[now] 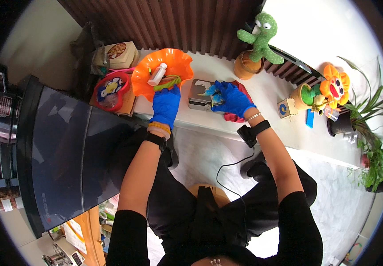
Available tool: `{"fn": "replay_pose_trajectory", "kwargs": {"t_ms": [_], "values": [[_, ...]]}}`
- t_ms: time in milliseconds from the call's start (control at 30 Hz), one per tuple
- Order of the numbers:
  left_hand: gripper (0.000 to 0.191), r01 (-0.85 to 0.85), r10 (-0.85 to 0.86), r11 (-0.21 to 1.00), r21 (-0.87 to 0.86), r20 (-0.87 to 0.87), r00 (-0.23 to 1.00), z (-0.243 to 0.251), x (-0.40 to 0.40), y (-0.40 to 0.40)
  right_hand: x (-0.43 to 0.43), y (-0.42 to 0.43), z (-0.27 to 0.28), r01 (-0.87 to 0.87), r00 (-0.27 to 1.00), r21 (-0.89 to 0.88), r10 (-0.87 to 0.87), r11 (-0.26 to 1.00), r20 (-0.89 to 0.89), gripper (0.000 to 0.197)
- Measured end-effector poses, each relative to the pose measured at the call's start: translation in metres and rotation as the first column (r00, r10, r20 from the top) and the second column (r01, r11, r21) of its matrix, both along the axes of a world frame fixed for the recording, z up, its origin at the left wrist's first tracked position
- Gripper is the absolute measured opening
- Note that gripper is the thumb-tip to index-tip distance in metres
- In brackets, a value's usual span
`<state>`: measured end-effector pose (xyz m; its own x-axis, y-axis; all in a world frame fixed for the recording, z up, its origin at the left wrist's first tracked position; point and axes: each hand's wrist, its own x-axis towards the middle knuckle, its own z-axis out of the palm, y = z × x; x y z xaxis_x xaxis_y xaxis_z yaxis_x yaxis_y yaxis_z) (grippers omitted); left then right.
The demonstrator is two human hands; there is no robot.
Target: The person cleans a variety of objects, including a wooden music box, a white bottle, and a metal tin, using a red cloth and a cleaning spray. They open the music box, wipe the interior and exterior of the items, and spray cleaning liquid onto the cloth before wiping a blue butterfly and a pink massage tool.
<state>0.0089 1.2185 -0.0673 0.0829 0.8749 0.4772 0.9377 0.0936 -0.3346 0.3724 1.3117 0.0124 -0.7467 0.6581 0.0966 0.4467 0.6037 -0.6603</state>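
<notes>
My left hand (166, 105), in a blue glove, is at the near rim of an orange wavy-edged bowl (139, 83), its fingers curled over the edge. Inside the bowl lie a white bottle (157, 74) and a green coiled cord (167, 85), which my left fingertips reach. To the right, my blue-gloved right hand (233, 97) is over a metal tin box (196, 93) and a red cloth (244, 89). A blue and yellow butterfly ornament (215, 95) shows between its thumb and fingers; whether they grip it is hidden.
Left of the bowl are a red-rimmed container (122, 103) and a cream box (123, 55). A cactus plush (264, 40), a small wooden box (287, 108), a blue block (310, 118) and a flower toy (335, 87) stand on the right. A black cable (218, 173) hangs from my right wrist.
</notes>
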Motion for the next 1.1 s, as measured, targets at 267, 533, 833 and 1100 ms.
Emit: {"fn": "replay_pose_trajectory", "kwargs": {"t_ms": [267,533,833,1100], "values": [[0.027,0.062,-0.06,0.997,-0.049,0.049,0.997,-0.023,0.031,0.01,0.046,0.015,0.023,0.011,0.998,-0.241,0.005,0.97,0.065,0.089],[0.025,-0.003,0.002,0.999,-0.039,-0.003,1.0,-0.054,-0.01,0.016,0.017,0.031,0.048,0.094,0.995,-0.285,-0.087,0.954,0.039,0.073],[0.068,0.097,-0.098,0.995,0.012,0.138,0.986,-0.004,0.005,-0.003,0.012,0.018,0.046,0.13,0.987,-0.3,-0.152,0.945,-0.05,0.067],[0.111,0.252,0.166,0.904,-0.345,0.827,0.537,0.085,0.077,-0.032,0.043,-0.017,0.014,0.141,0.987,-0.128,-0.149,0.982,-0.055,0.06]]}}
